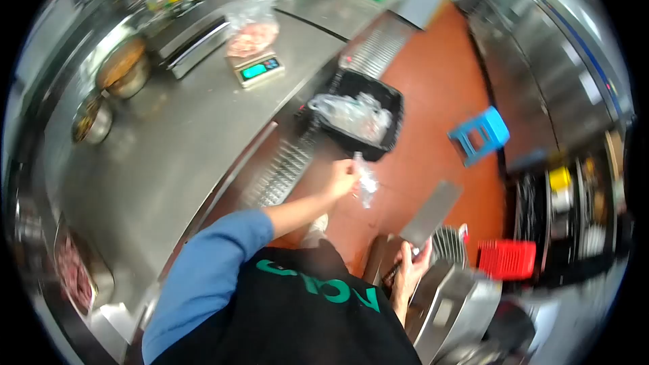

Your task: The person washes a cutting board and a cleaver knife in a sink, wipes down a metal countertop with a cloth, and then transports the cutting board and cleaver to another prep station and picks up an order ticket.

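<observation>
My left hand (343, 179) is closed on a crumpled piece of clear plastic (366, 186), which hangs down over the floor. Just beyond it stands a black bin (395, 122) with clear plastic bags (355, 115) inside. In my right hand (414, 267) is a cleaver (433, 213), its broad blade pointing up and away from me. Below the blade, close to that hand, are a striped rack-like thing (449, 246) and a metal box-shaped unit (456, 304).
On the steel counter (176, 135) to the left, a scale (260, 73) carries a bag of pinkish meat (252, 39). Pots (125, 71) and a meat tray (76, 274) stand there too. A blue stool (480, 135) and a red basket (507, 260) are on the right.
</observation>
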A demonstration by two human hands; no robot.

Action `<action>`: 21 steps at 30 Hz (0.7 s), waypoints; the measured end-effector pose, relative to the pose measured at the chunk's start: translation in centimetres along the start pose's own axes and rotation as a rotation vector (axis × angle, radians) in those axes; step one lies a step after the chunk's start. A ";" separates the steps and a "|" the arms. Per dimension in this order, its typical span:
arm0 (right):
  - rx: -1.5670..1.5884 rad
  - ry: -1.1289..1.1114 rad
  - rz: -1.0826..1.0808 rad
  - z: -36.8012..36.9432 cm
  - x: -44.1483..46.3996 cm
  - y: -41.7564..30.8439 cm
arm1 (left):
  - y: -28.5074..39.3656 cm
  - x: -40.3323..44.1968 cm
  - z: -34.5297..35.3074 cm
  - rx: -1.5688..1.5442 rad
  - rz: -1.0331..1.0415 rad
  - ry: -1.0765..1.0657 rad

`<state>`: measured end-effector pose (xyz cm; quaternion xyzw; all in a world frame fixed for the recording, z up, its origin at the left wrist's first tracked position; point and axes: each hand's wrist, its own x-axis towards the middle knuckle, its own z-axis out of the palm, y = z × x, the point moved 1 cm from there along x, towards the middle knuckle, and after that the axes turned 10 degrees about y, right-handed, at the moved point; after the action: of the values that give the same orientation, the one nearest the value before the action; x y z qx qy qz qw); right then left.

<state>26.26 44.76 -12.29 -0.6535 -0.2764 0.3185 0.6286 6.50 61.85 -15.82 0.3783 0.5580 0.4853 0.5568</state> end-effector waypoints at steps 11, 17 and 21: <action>-0.368 -0.596 -0.174 12.7 19.1 0.7 | 2.4 3.6 -13.4 -0.055 -0.077 0.552; -0.512 -0.986 -0.100 26.4 14.5 -0.8 | -0.8 -14.6 -34.2 -0.236 0.119 1.507; -0.816 -0.937 -0.754 34.7 11.2 0.8 | -1.7 -23.3 -41.8 -0.326 -0.010 1.826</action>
<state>6.98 75.65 -14.12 -0.4914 -0.8197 0.1982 0.2175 -32.47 34.00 -15.37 -0.2361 0.7067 0.6650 -0.0503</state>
